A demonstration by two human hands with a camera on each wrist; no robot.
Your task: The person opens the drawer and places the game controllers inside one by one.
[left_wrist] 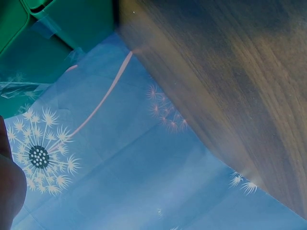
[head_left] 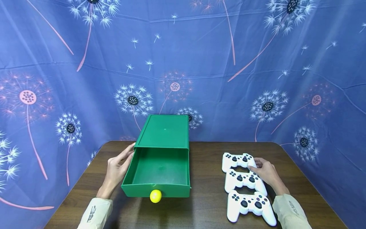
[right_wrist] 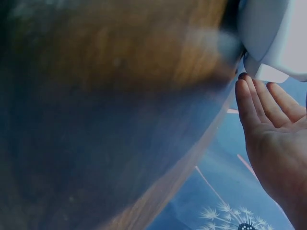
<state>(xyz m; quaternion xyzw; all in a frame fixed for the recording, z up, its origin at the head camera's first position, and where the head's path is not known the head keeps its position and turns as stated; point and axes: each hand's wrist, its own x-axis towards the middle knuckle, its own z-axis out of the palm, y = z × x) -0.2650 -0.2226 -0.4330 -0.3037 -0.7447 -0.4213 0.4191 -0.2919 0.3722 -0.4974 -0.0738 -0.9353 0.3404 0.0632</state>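
Observation:
On the table sits a green box [head_left: 164, 130] with its green drawer [head_left: 160, 165] pulled out towards me. A yellow ball knob [head_left: 155, 196] is on the drawer's front, and the drawer holds nothing. My left hand [head_left: 115, 170] has its extended fingers against the box's left side, near the front edge. Three white game controllers lie in a column at the right: a far one [head_left: 228, 161], a middle one [head_left: 241, 181] and a near one [head_left: 250, 206]. My right hand [head_left: 268, 173] is at the far controller's right grip, fingers fairly straight in the right wrist view.
The brown wooden table [head_left: 206, 178] has a blue curtain [head_left: 217, 105] with dandelion prints behind it and along its sides. Clear tape [left_wrist: 45, 26] shows on the green box in the left wrist view.

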